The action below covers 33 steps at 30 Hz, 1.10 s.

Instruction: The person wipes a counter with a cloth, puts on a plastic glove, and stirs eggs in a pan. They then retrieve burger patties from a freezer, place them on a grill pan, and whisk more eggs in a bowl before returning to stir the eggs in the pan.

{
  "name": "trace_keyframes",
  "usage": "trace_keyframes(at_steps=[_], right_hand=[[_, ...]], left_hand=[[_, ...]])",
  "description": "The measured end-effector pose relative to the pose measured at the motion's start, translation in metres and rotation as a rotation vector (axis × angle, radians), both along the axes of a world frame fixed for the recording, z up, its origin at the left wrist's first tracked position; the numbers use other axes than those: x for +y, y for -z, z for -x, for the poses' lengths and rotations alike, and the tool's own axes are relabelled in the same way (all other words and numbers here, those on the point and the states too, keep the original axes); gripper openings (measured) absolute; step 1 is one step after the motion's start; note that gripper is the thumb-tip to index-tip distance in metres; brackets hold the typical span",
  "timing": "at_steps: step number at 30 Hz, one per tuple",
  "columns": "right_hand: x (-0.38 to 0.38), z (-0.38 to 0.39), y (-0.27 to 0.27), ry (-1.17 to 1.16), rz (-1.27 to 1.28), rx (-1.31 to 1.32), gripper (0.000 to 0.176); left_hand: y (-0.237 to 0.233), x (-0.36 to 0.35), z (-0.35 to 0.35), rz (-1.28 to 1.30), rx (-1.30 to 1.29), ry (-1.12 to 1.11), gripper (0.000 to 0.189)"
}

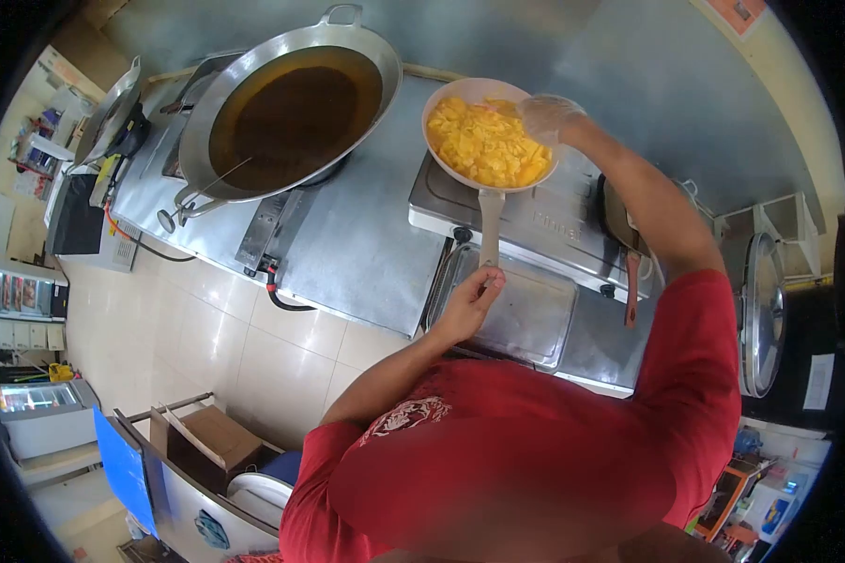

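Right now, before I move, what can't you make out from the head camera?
All in the head view:
Right hand: finger positions and any grip, obscured by the clear glove and blur.
Burner under the frying pan: hidden by the pan itself.
End of the pan's handle: covered by the left hand.
Wok bottom: hidden by dark liquid.
Second pan: partly covered by the right arm.

Bright, fairly even whitish light fills the room, leaving small glare spots on the tiled floor [277, 328] and a soft sheen across the steel bench [357, 267], with only faint shadows. The fisheye lens curves straight edges and falls to black at the corners. A smooth blur covers the lower red shirt [507, 488], and fine detail softens towards the sides.
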State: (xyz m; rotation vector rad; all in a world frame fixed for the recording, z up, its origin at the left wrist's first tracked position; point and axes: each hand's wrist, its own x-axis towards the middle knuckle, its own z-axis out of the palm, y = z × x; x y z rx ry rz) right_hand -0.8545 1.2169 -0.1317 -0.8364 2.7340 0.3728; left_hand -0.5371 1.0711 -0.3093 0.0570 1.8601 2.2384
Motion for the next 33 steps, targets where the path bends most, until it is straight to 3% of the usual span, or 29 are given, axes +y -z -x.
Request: trace_keyframes(at_steps=[7,10,13,16,21,25,28,31,33], right_hand=[[0.031,-0.052,-0.022,-0.251,0.148,0.131,0.023],[0.019,-0.091,-0.056,-0.132,-0.072,0.067,0.016],[0.027,-0.106,-0.052,-0.209,-0.035,0.083,0.013],[0.023,-0.104,-0.025,-0.142,-0.147,-0.062,0.012],[0.025,-0.060,0.026,-0.147,0.076,0.143,0.011],[0.015,-0.069,-0.022,-0.122,0.103,0.297,0.019],[0.011,-0.098,-0.071,-0.118,0.056,0.206,0.021],[0.010,-0.117,-0.079,-0.269,0.120,0.129,0.016],[-0.014,-0.124,-0.072,-0.323,-0.098,0.016,0.018]], left_hand=[[-0.007,-0.002,0.001,-0.002,0.007,-0.001,0.020],[-0.005,-0.002,0.002,0.001,0.005,0.004,0.020],[0.001,-0.001,0.003,0.019,0.008,0.010,0.020],[0.002,-0.001,0.003,0.028,0.016,0.007,0.020],[0.009,0.002,-0.001,-0.007,0.010,-0.002,0.020],[0.009,-0.004,-0.002,0.000,-0.012,0.066,0.020],[-0.003,-0.007,-0.003,0.010,0.010,0.086,0.021],[0.002,-0.008,-0.001,-0.017,0.025,0.108,0.022],[0.009,-0.007,0.000,-0.051,0.020,0.118,0.024]])
